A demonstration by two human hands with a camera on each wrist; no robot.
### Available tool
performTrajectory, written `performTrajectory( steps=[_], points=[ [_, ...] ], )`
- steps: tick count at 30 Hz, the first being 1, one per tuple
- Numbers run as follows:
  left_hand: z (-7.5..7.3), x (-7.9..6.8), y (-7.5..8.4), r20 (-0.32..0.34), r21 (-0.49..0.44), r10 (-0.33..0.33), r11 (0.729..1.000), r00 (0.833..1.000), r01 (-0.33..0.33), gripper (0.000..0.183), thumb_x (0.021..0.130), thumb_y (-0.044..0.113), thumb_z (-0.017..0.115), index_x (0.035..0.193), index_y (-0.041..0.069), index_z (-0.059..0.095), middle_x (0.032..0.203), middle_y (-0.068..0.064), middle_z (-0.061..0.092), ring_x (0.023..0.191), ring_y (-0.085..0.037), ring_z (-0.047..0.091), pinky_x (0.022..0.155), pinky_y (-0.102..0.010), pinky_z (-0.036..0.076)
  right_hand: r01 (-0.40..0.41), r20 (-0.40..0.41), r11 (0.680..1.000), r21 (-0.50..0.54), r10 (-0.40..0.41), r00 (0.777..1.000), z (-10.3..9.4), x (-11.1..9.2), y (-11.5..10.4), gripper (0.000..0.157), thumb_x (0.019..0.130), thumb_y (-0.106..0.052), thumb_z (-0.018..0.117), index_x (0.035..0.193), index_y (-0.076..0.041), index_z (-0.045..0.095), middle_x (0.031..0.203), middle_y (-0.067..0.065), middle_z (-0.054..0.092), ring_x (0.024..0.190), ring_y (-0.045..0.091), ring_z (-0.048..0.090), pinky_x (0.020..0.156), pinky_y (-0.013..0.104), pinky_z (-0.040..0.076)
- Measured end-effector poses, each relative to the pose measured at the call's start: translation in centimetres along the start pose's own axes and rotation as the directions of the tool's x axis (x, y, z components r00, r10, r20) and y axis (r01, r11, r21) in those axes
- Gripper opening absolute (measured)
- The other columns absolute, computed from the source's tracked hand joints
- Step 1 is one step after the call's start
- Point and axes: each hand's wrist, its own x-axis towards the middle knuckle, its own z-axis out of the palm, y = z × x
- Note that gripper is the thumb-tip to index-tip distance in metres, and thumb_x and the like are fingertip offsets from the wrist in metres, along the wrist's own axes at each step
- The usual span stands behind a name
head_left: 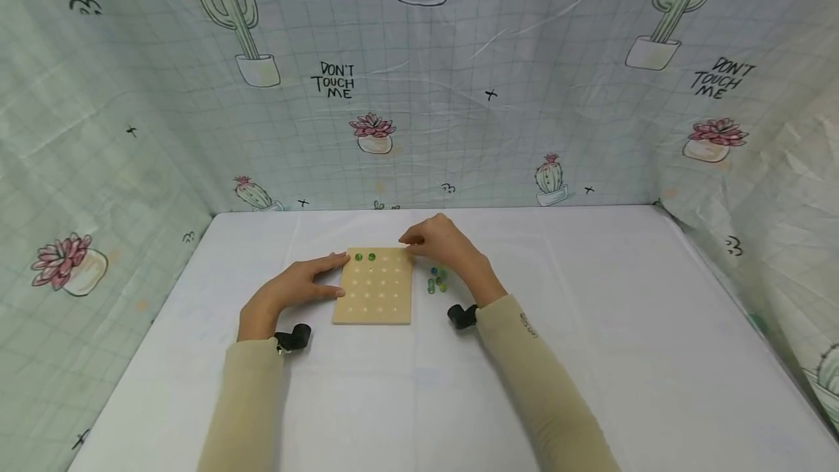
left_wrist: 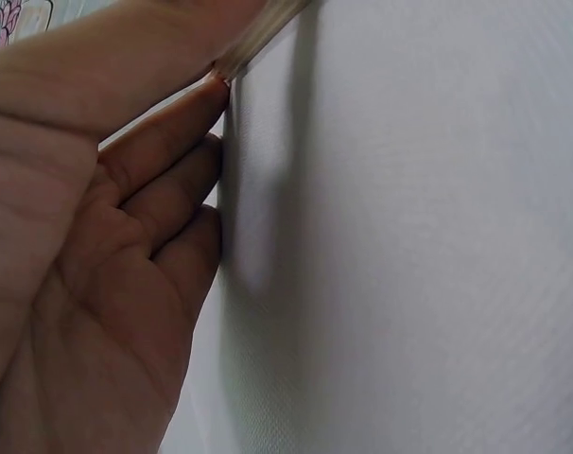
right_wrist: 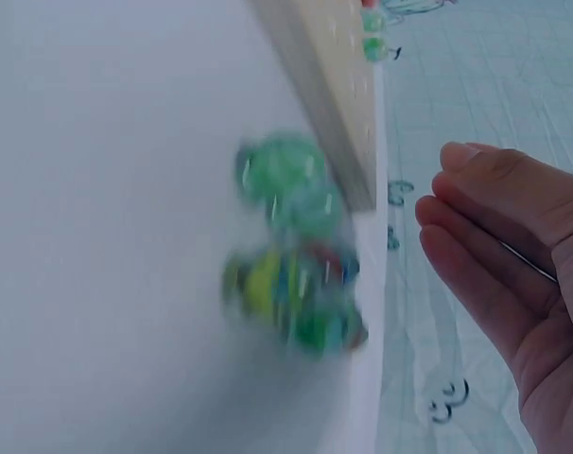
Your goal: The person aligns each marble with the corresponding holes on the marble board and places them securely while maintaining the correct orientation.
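Your left hand [head_left: 295, 286] lies at the left edge of the tan board [head_left: 376, 302], thumb and index finger spread apart, the index at the upper left corner and the thumb lower down the same side. Its fingers touch the board without wrapping round it; in the left wrist view the other fingers extend side by side, gently bent, near the white tabletop [head_left: 623, 355].

Your right hand [head_left: 447, 245] is at the board's upper right corner, wrist bent so the fingers point leftward. Thumb and fingertips are close together, with the fingers loosely extended and nothing visible between them, so this hand looks released. You cannot tell from these views whether its thumb touches the board.

The board lies flat on the tabletop between your hands, with rows of shallow dimples and two green marbles [head_left: 371, 257] side by side in the top row, toward the left. A loose cluster of marbles [head_left: 430, 288], green, yellow and blue, sits just beside the board's right edge, next to your right wrist. Both forearms reach forward in beige sleeves [head_left: 544, 377].
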Motion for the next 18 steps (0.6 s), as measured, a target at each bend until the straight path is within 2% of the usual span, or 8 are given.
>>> performTrajectory(
  steps=[11,15,18],
  points=[
    [-0.2,0.2,-0.2,0.001,0.012,0.018,1.0,1.0,-0.018,0.081,0.091,0.039,0.077,0.158,0.014,0.039,0.164,-0.014,0.03,0.152,-0.037,0.025,0.121,-0.059,0.024,0.104,0.03,0.993,-0.059,-0.102,0.994,-2.7,-4.6,2.3,0.024,0.095,-0.015,0.074,0.119,-0.01,0.078,0.116,0.003,0.076,0.1,0.019,0.073,0.085,0.028,0.06],
    [0.0,0.1,-0.2,0.003,0.015,0.018,1.0,1.0,-0.018,0.081,0.091,0.038,0.077,0.158,0.013,0.038,0.164,-0.016,0.029,0.152,-0.038,0.025,0.121,-0.059,0.023,0.11,0.046,0.991,-0.08,-0.107,0.993,-2.9,-5.8,2.8,0.023,0.094,-0.015,0.075,0.117,-0.011,0.079,0.113,0.002,0.077,0.099,0.018,0.073,0.084,0.028,0.06],
    [0.1,0.1,-0.1,0.008,0.016,0.01,1.0,1.0,-0.01,0.081,0.092,0.037,0.076,0.158,0.012,0.038,0.164,-0.016,0.029,0.152,-0.038,0.024,0.122,-0.059,0.023,0.101,0.056,0.993,-0.057,-0.097,0.994,-2.9,-6.6,3.3,0.022,0.094,-0.012,0.074,0.115,-0.01,0.079,0.112,0.004,0.077,0.098,0.019,0.074,0.084,0.027,0.06]
  ],
)
